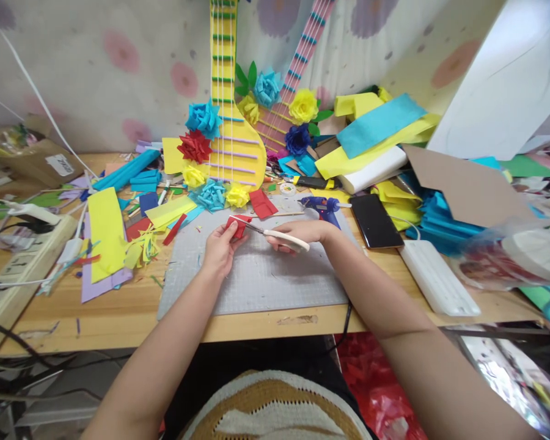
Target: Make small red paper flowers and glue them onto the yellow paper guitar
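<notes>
Between the thumb and fingers of my left hand (220, 247) is a small red piece of crepe paper (239, 226). My right hand (297, 235) grips a pair of scissors (286, 239) by the white handles, and the blades point left across the red piece. Both hands are over a grey cutting mat (256, 287). Just beyond them lies another red paper piece (263, 204), with a thin stick (284, 214) beside it. A blue glue gun (321, 208) rests behind my right hand.
A yellow paper pipa-like instrument (238, 143) with paper flowers leans at the back, a pink one (275, 122) behind it. A phone (376, 221) and white power bank (440, 278) lie right. Yellow paper strips (106, 235) and a power strip (27, 275) are left.
</notes>
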The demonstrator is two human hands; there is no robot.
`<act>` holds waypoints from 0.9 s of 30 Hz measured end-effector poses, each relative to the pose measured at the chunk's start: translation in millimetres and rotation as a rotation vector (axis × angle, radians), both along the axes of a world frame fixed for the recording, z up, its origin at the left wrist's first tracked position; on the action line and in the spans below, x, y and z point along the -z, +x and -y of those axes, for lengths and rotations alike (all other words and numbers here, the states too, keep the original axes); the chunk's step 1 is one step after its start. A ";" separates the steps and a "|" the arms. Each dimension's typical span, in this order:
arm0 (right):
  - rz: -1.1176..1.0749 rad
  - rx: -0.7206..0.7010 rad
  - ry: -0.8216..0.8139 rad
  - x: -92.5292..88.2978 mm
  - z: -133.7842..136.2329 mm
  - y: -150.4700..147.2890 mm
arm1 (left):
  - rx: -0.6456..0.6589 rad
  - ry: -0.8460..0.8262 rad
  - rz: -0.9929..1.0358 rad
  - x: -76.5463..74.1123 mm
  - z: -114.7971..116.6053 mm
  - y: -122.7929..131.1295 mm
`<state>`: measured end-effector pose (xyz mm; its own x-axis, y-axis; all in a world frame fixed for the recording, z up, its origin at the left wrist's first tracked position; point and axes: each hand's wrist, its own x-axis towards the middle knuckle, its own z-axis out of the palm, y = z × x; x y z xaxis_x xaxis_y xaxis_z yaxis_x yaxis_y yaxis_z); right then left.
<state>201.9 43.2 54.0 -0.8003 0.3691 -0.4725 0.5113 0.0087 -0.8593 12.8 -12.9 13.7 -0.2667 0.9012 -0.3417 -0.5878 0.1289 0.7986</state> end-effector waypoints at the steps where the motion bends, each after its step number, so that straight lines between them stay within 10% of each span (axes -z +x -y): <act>1: -0.001 -0.005 -0.015 0.7 -0.4 0.9 | 0.005 0.001 -0.006 -0.3 0.4 0.5; 27: 0.085 0.117 -0.076 4.0 -2.0 1.6 | 0.038 -0.201 -0.015 -9.3 3.2 1.7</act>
<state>203.5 45.3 50.1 -0.7100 0.4178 -0.5669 0.5759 -0.1190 -0.8088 14.5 -16.1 23.0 -0.2403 0.8248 -0.5117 -0.5674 0.3084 0.7635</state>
